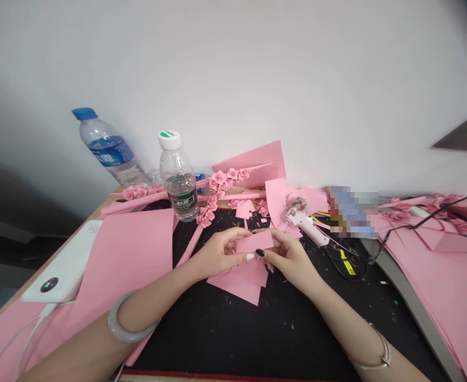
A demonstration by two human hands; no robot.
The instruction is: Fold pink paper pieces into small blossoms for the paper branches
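Between both hands is a small pink paper piece (255,242), held up over the black mat. My left hand (222,253) pinches its left side, the thumb along the lower edge. My right hand (291,259) grips its right side between thumb and fingers. Just below, flat pink paper sheets (243,282) lie on the black mat (233,334). Behind the hands are a small pink cut piece (245,209) and stems with pink paper roses (223,181). A white and pink glue gun (308,227) rests to the right of my right hand.
A clear bottle with a white cap (179,185) stands at the back left, near a blue-capped bottle (112,151) leaning on the wall. A white power bank (64,265) with a cable lies left. Large pink sheets (435,270) and a black cable (420,220) are at the right.
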